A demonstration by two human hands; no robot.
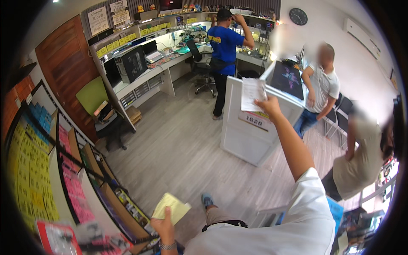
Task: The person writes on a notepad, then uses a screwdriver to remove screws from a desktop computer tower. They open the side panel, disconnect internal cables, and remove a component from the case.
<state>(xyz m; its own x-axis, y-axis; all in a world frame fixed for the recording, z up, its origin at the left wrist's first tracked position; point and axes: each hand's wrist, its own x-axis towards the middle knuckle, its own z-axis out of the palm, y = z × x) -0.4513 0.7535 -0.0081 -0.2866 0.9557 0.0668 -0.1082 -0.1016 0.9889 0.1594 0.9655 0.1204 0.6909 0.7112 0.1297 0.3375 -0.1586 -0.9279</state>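
Observation:
Low at the left, my left hand (163, 225) is closed around a small stack of yellow paper slips (172, 208), the thumb lying on top of them. My right arm reaches far forward. Its hand (268, 105) grips a white printed sheet of paper (251, 94) by the lower right corner, at the near end of a white counter (244, 136). The sheet stands upright in front of the counter's top edge; whether it touches the counter I cannot tell. A printed sign (255, 120) on the counter's panel shows just below the sheet.
Beyond the counter, a person in white (326, 83) leans by its dark top; another person (359, 157) is at the right. A person in blue (227, 42) stands at the far workbench. A display rack (32, 170) with yellow and pink cards lines the left. A green chair (94, 95) stands by the door.

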